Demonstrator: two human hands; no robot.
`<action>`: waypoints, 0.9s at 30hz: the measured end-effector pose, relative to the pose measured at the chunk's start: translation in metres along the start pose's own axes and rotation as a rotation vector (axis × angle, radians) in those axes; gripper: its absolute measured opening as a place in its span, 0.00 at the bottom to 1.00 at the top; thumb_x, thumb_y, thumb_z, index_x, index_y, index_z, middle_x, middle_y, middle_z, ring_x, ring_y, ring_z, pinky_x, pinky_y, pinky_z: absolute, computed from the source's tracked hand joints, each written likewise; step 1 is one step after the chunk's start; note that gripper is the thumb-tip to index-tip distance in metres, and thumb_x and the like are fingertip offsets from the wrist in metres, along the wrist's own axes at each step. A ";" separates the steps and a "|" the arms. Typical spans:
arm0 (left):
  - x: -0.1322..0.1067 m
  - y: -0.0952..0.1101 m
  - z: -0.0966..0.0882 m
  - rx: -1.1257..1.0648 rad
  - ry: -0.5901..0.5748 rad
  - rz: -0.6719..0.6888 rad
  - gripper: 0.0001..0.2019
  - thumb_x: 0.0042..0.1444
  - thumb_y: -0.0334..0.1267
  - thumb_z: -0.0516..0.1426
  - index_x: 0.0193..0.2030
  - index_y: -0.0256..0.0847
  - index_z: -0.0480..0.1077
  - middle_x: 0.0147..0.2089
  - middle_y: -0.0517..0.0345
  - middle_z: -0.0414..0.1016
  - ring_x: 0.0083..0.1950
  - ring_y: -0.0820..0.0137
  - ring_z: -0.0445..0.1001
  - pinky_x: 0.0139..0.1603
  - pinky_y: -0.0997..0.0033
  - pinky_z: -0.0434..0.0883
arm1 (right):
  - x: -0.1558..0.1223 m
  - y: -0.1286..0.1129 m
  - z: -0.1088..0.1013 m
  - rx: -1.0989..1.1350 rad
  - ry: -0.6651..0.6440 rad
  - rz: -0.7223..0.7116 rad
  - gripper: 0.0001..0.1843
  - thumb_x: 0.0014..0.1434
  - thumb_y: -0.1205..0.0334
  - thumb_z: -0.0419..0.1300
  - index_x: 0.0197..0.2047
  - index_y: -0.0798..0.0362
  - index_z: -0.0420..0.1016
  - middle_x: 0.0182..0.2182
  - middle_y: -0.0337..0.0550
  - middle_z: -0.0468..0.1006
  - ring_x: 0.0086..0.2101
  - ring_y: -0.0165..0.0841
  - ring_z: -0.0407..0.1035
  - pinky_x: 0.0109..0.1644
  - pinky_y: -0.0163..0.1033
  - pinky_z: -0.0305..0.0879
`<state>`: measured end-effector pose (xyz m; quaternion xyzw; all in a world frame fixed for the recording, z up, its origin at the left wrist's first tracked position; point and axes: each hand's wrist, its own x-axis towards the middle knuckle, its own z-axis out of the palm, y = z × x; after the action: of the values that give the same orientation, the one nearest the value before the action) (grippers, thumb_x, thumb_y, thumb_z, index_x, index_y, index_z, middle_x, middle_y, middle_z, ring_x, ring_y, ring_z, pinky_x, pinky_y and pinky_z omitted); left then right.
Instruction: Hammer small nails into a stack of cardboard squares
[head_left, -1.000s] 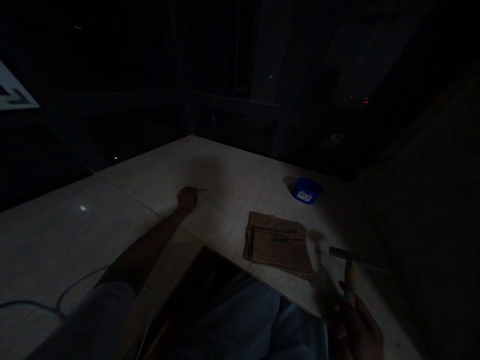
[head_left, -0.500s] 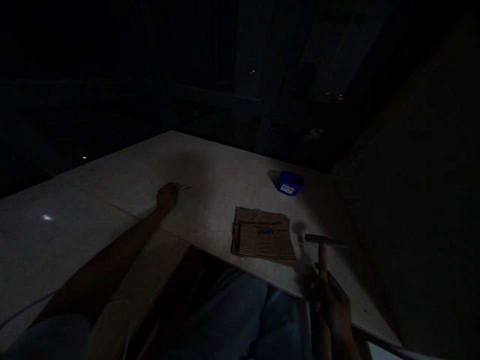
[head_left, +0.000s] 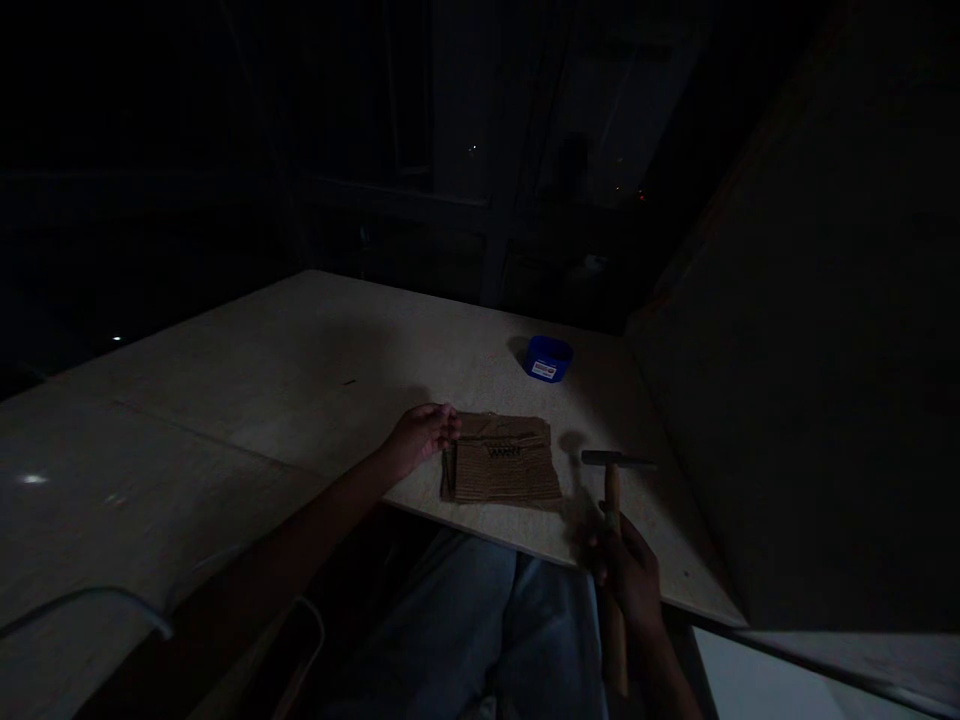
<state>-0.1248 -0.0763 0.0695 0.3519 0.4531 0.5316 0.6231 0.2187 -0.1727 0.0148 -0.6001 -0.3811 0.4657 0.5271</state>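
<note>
My right hand (head_left: pixel 630 570) is wrapped round the wooden handle of a hammer (head_left: pixel 613 490), its metal head up, just right of the cardboard. My left hand (head_left: pixel 424 438) is at the upper left corner of a stack of corrugated cardboard (head_left: pixel 506 475), thumb and fingertips pinched together. Whatever sits between those fingertips is too small and dark to make out. Across the upper half of the cardboard runs a row of several thin dark pieces (head_left: pixel 502 450) that look like nails. One thin dark sliver (head_left: pixel 349 381), nail-like, lies on the table to the left.
A blue plastic tub (head_left: pixel 549 360) with a white label stands behind the cardboard on the pale table (head_left: pixel 262 350). A dark wall (head_left: pixel 787 400) borders the right side. At lower left a cable (head_left: pixel 112 592) crosses the tabletop. The room is very dim.
My left hand has moved right, from the slivers on the table to the cardboard's corner. One sliver still lies there. The right hand keeps its hold on the hammer; the view has shifted slightly.
</note>
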 end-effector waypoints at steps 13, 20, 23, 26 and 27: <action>0.002 -0.021 0.020 0.237 0.012 0.047 0.11 0.52 0.35 0.67 0.42 0.34 0.76 0.35 0.53 0.81 0.32 0.69 0.80 0.35 0.71 0.76 | -0.002 0.001 0.001 0.013 -0.031 -0.011 0.29 0.53 0.39 0.66 0.46 0.55 0.75 0.22 0.34 0.71 0.15 0.24 0.56 0.18 0.31 0.53; 0.004 -0.039 0.023 0.949 -0.112 0.482 0.09 0.61 0.34 0.57 0.37 0.44 0.81 0.39 0.57 0.84 0.42 0.66 0.81 0.47 0.68 0.74 | -0.002 0.004 0.000 0.023 -0.043 -0.007 0.29 0.55 0.42 0.66 0.51 0.55 0.74 0.22 0.35 0.71 0.15 0.24 0.56 0.17 0.32 0.52; 0.008 -0.043 0.024 0.964 -0.139 0.529 0.13 0.62 0.29 0.54 0.41 0.44 0.81 0.38 0.58 0.84 0.41 0.67 0.81 0.46 0.69 0.75 | -0.002 0.002 0.001 0.023 -0.033 -0.002 0.32 0.53 0.41 0.66 0.53 0.55 0.73 0.23 0.35 0.72 0.15 0.25 0.56 0.17 0.32 0.53; 0.011 -0.045 0.024 0.956 -0.159 0.549 0.15 0.62 0.27 0.53 0.44 0.45 0.81 0.38 0.59 0.85 0.41 0.68 0.82 0.48 0.68 0.76 | -0.003 -0.002 0.002 0.000 -0.023 0.010 0.33 0.53 0.41 0.66 0.53 0.56 0.73 0.23 0.36 0.72 0.15 0.25 0.57 0.16 0.32 0.54; 0.012 -0.046 0.024 0.959 -0.163 0.548 0.16 0.62 0.27 0.53 0.45 0.45 0.81 0.39 0.59 0.85 0.42 0.67 0.82 0.48 0.68 0.76 | -0.003 -0.003 0.003 -0.010 -0.020 0.011 0.32 0.53 0.42 0.66 0.53 0.56 0.74 0.23 0.35 0.72 0.15 0.25 0.57 0.16 0.32 0.54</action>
<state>-0.0859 -0.0722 0.0328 0.7409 0.4865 0.3795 0.2652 0.2153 -0.1747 0.0179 -0.5999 -0.3854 0.4728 0.5177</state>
